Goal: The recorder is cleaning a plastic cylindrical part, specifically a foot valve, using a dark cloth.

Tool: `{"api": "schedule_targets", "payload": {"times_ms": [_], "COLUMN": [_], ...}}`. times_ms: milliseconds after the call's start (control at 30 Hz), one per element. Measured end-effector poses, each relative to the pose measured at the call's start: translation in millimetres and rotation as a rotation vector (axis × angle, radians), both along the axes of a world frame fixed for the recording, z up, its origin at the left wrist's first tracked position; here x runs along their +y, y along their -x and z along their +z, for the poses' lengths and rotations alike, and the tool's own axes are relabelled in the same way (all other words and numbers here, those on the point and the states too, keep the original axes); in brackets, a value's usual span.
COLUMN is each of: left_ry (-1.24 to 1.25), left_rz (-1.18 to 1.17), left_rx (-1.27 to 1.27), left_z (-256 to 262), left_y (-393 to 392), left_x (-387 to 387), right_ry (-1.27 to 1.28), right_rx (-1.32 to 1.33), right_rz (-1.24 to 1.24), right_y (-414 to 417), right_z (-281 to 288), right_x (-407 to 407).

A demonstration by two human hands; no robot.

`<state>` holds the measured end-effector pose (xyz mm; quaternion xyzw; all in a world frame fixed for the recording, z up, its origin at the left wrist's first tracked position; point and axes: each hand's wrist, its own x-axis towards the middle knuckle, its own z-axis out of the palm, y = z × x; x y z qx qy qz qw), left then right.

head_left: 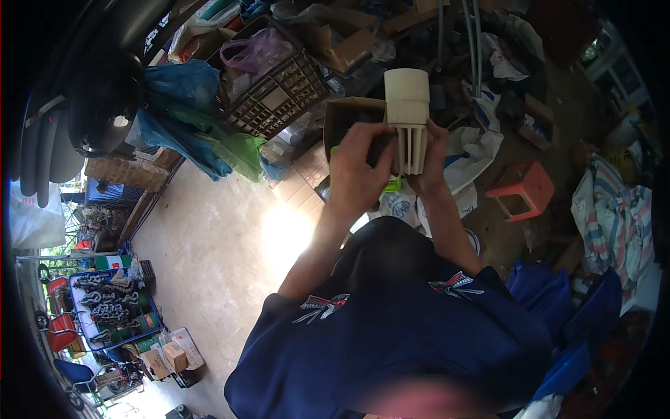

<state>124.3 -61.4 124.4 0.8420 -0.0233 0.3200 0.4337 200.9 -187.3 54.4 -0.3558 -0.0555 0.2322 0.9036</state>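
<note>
A cream plastic fitting [407, 112], with a smooth round upper part and a slotted, ribbed lower part, stands upright before my chest. My right hand [437, 152] is closed around the right side of its slotted part. On the other side is my left hand [361, 165], thumb and forefinger bent towards each other beside the ribs; whether they pinch something small cannot be made out. Bright green plastic [392, 184] shows just under the fitting, between my wrists. Behind it stands an open cardboard box [343, 111] with a dark inside.
A dark slatted plastic crate [275, 102] with bags lies at the upper left. An orange plastic stool [523, 191] and a striped woven bag [612, 209] are at the right. Flattened cardboard [301, 180] lies on the floor. A blue-framed rack [84, 324] holds chains at the lower left.
</note>
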Motion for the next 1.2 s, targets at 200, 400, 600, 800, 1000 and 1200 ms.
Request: {"api": "schedule_targets", "payload": {"times_ms": [200,400,600,800,1000,1200], "left_ry": [0.016,0.061,0.079,0.223,0.085,0.043], "left_rz": [-0.146,-0.037,-0.237,-0.019,-0.037,-0.002], "left_rx": [0.144,0.078,0.253,0.197,0.040,-0.013], "left_z": [-13,-9,-3,12,0,3], "left_y": [14,5,30,24,13,11], "left_x": [2,-5,9,25,13,3], "right_ry": [-0.063,-0.018,-0.058,-0.152,-0.075,0.014], "right_rx": [-0.119,0.044,-0.101,-0.104,-0.013,-0.039], "right_rz": [0.111,-0.087,0.012,0.172,0.045,-0.009], "right_y": [-11,4,-2,0,5,9], "right_z": [-19,-3,-1,5,18,16], "right_x": [-14,-1,-10,-11,-3,0]}}
